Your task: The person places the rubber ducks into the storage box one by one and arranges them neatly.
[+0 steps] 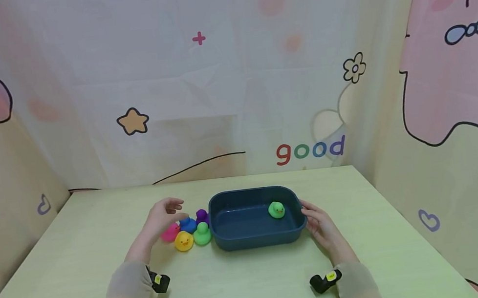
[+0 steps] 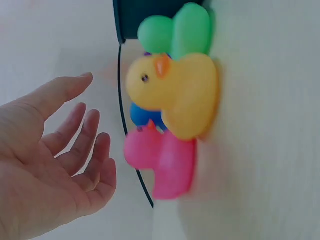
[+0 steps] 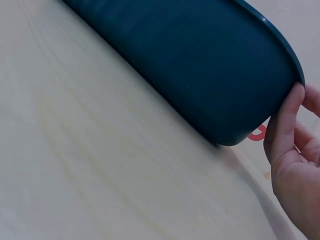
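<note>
A dark blue plastic bin (image 1: 258, 240) sits on the table with a green rubber duck (image 1: 277, 209) inside, toward its right end. My right hand (image 1: 322, 225) holds the bin's right end, the thumb (image 3: 289, 117) along the outer wall with its tip at the rim. Left of the bin stand a pink duck (image 1: 170, 233), a yellow duck (image 1: 183, 242), a blue duck (image 1: 188, 225), a purple duck (image 1: 202, 216) and another green duck (image 1: 202, 234). My left hand (image 1: 164, 218) hovers over this group, fingers loosely curved with nothing between them.
The pale table (image 1: 246, 286) ends at the back against a printed cloth (image 1: 179, 87). Cloth walls also stand at the left and right. A small black camera sits on each wrist, one (image 1: 160, 282) left and one (image 1: 325, 282) right.
</note>
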`<move>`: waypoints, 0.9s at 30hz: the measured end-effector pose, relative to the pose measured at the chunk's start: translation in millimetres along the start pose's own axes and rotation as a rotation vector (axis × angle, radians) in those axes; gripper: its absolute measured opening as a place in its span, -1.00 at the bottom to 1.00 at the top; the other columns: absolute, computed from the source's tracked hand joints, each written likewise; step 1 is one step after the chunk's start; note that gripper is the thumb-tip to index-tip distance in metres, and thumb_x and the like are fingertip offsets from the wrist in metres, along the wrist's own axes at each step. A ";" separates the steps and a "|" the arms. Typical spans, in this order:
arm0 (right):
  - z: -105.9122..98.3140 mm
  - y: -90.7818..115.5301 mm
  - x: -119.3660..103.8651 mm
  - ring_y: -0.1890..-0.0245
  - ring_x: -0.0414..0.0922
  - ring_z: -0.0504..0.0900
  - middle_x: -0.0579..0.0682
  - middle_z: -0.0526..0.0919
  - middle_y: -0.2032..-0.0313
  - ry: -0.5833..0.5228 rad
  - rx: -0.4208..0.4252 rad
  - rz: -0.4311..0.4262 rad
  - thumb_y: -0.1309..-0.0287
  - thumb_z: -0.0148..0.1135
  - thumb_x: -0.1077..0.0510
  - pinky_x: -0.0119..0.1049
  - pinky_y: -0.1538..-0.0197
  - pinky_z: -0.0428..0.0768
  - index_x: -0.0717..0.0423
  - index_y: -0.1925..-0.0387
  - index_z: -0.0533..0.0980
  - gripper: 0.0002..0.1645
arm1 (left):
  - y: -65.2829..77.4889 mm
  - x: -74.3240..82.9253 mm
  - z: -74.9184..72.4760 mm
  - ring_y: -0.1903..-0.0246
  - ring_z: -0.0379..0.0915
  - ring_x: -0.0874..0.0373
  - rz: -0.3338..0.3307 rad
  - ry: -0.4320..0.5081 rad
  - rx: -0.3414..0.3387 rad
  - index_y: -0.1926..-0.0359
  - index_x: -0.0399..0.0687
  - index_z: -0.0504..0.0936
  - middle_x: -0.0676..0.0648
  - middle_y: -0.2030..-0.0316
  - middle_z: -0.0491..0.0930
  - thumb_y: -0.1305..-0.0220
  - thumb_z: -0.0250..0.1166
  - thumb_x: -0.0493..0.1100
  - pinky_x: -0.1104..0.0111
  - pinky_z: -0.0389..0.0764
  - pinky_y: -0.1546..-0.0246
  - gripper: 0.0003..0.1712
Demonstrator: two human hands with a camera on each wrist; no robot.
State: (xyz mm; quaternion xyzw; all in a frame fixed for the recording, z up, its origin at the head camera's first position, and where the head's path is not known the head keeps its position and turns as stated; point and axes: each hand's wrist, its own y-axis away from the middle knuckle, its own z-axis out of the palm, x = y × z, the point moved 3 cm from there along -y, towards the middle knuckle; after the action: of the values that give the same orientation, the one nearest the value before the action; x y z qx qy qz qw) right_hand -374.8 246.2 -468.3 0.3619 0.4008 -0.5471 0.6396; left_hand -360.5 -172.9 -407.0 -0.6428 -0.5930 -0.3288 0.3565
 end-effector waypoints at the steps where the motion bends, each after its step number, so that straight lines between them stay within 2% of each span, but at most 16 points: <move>1: 0.3 0.0 0.1 0.41 -0.38 0.64 -0.21 0.69 0.29 -0.001 0.000 0.005 -0.41 -0.03 0.32 -0.59 0.30 0.57 -0.18 0.20 0.65 -0.61 | 0.9 -3.8 -1.3 -0.12 0.38 -0.22 -0.008 -0.004 -0.004 -0.21 -0.31 0.45 -0.38 -0.15 0.49 -0.24 0.33 -0.22 0.02 0.46 -0.20 -0.47; 6: 1.9 0.2 -0.4 0.42 -0.37 0.63 -0.19 0.68 0.29 -0.015 0.014 0.010 -0.41 -0.05 0.34 -0.58 0.30 0.58 -0.15 0.20 0.65 -0.59 | 5.2 -19.2 -6.7 -0.15 0.35 -0.27 -0.033 -0.033 -0.031 -0.23 -0.35 0.43 -0.39 -0.16 0.48 -0.23 0.35 -0.20 -0.04 0.42 -0.22 -0.40; 9: 1.9 0.7 -0.8 0.42 -0.37 0.64 -0.19 0.68 0.28 -0.017 0.012 0.008 -0.41 -0.06 0.35 -0.58 0.29 0.58 -0.16 0.21 0.65 -0.58 | 8.0 -25.3 -8.8 -0.15 0.35 -0.26 -0.056 -0.019 -0.047 -0.24 -0.35 0.42 -0.39 -0.17 0.47 -0.23 0.35 -0.17 -0.04 0.42 -0.22 -0.38; 13: 1.7 1.4 -1.2 0.39 -0.38 0.65 -0.20 0.69 0.26 -0.015 -0.012 0.002 -0.41 -0.06 0.34 -0.59 0.26 0.59 -0.17 0.21 0.65 -0.58 | 11.8 -31.3 -10.5 -0.16 0.34 -0.26 -0.076 -0.002 -0.075 -0.25 -0.36 0.41 -0.39 -0.18 0.45 -0.23 0.36 -0.16 -0.05 0.41 -0.23 -0.37; 20: 1.7 0.8 -0.5 0.39 -0.38 0.64 -0.20 0.68 0.26 -0.007 -0.013 0.006 -0.41 -0.06 0.33 -0.59 0.28 0.58 -0.17 0.18 0.63 -0.60 | 14.3 -40.6 -10.8 -0.15 0.34 -0.26 -0.107 -0.001 -0.124 -0.24 -0.38 0.42 -0.38 -0.19 0.43 -0.15 0.36 -0.27 -0.10 0.35 -0.27 -0.36; 27: 0.2 0.2 0.0 0.39 -0.37 0.65 -0.19 0.69 0.26 -0.012 0.000 0.005 -0.41 -0.06 0.33 -0.59 0.28 0.59 -0.15 0.18 0.63 -0.60 | 13.3 -47.2 -8.0 -0.09 0.37 -0.19 -0.163 0.029 -0.145 -0.25 -0.37 0.42 -0.33 -0.09 0.48 -0.19 0.34 -0.27 -0.06 0.38 -0.25 -0.39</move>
State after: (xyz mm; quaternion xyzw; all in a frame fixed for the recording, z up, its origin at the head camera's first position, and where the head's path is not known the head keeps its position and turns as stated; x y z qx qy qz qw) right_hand -374.6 246.1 -468.2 0.3595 0.3961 -0.5478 0.6433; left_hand -350.9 -205.2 -443.6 -0.6116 -0.6128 -0.4082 0.2894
